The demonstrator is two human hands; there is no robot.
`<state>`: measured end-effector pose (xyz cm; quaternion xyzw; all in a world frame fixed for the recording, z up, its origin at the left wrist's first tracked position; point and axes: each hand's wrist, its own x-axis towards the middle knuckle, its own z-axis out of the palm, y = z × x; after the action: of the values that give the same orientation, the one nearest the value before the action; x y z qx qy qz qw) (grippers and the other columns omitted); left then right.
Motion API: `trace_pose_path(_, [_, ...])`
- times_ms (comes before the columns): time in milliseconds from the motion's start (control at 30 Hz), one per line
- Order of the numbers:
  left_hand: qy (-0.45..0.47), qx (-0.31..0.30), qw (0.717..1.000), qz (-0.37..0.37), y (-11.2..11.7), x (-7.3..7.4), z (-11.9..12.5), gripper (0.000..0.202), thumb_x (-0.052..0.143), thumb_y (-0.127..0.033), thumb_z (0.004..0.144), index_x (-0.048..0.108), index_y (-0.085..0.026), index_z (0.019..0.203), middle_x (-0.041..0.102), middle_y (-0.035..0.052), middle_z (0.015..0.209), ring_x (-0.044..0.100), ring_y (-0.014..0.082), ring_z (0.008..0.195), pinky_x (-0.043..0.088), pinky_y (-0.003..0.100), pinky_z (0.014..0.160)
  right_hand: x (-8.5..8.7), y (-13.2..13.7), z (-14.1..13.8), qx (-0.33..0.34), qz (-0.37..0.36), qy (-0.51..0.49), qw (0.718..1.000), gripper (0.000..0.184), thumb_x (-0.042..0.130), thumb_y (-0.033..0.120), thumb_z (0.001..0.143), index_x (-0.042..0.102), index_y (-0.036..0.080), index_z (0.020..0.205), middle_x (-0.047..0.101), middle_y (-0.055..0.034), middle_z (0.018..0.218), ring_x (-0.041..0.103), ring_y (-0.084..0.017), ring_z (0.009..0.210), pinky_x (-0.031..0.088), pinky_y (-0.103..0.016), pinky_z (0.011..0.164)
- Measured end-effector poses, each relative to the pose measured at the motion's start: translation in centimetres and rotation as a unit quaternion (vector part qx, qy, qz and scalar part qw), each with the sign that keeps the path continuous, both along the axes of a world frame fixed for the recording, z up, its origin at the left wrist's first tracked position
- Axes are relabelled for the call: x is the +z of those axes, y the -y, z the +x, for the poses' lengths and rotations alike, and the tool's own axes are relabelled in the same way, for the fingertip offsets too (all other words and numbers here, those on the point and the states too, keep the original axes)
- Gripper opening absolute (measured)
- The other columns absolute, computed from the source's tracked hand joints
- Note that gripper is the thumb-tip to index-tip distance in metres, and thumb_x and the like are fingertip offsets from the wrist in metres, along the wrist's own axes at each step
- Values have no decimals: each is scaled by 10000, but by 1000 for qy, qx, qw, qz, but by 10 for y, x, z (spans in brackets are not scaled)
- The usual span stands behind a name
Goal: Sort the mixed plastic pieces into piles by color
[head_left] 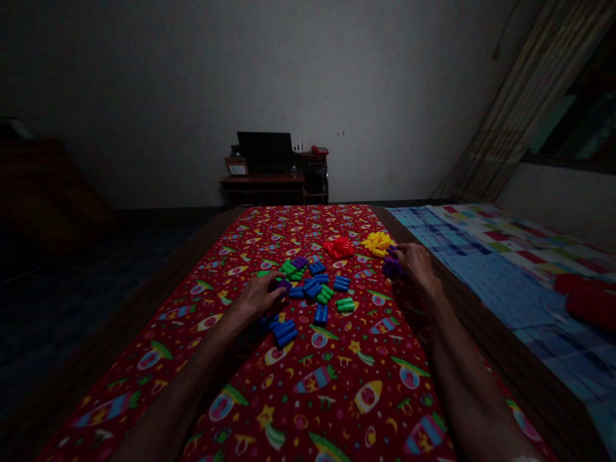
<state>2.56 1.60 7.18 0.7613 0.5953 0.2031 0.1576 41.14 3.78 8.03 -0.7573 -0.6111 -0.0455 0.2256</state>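
Note:
Small plastic blocks lie on a red patterned cloth (337,372). My left hand (257,296) rests at the left edge of a mixed heap of blue blocks (315,287) and green blocks (344,304), its fingers curled around a purple block (283,285). My right hand (416,262) reaches to the right side, fingers closed over a purple pile (391,267). A red pile (339,246) and a yellow pile (378,242) sit just beyond. More blue blocks (285,332) lie near my left wrist.
The cloth covers a long wooden-edged surface (505,346). A checked blue and multicoloured sheet (500,269) lies to the right with a red item (590,298) on it. A dark desk with a monitor (265,151) stands by the far wall. A curtain (529,96) hangs right.

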Motion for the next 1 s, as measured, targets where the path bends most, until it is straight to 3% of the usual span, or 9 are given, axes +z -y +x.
trace_pose_path(167, [12,5,1000,-4,2,0,2,390,547,-406,760,679,-209,1070,742,46,846,693,238,761,487,293,650,-5,5,23,-53,-70,-4,996,298,521,261,877,725,110,1032,706,-191,1043,657,-270,958,468,-317,771])
trace_pose_path(333, [131,-4,991,-5,1,-5,6,472,605,-434,708,645,-201,1116,733,45,840,696,241,762,521,321,676,12,3,-1,0,32,-40,999,304,483,229,881,725,109,1020,710,-180,1023,640,-261,971,447,-321,833])
trace_pose_path(433, [232,-24,972,-20,2,-9,14,550,646,-425,669,606,-176,1158,722,46,839,696,231,739,544,335,670,20,4,-51,185,34,-148,971,277,500,259,894,739,144,973,736,-100,923,660,-215,863,461,-283,765])
trace_pose_path(533, [277,-28,960,-27,7,-12,24,559,688,-391,641,603,-179,1151,724,50,875,704,238,789,562,346,691,13,13,-110,406,-42,-226,884,274,556,326,891,723,169,1043,732,-47,862,644,-163,741,441,-232,649])
trace_pose_path(600, [282,-37,958,-31,11,-12,29,551,700,-368,638,604,-193,1152,732,49,899,709,242,810,572,358,714,4,19,-139,485,-59,-197,850,241,581,292,881,728,155,1016,706,-27,767,597,-130,649,395,-213,598])
trace_pose_path(667, [277,-58,959,-32,15,-12,33,546,699,-361,649,599,-208,1164,740,44,927,712,243,833,579,371,747,-3,21,-151,504,-51,-163,847,202,580,231,872,735,138,960,669,-10,687,549,-108,594,355,-207,571])
trace_pose_path(800, [219,-72,973,13,15,-8,30,476,654,-406,719,612,-214,1152,741,55,996,702,240,909,573,378,812,2,6,-116,400,-5,-133,907,205,553,192,856,740,154,929,683,-15,716,573,-123,635,378,-210,592])
trace_pose_path(900, [151,-51,984,75,8,-2,16,380,566,-423,790,650,-207,1092,730,74,1054,682,243,972,549,383,868,10,-9,-61,209,62,-94,971,243,523,213,859,738,188,970,731,-54,874,643,-179,802,448,-249,702])
trace_pose_path(1000, [109,-14,987,119,-5,-2,-7,365,493,-418,814,677,-199,1040,725,82,1075,671,246,985,525,391,908,11,-17,-12,40,49,-21,998,280,511,214,853,730,198,1027,733,-92,1007,661,-220,928,463,-275,757])
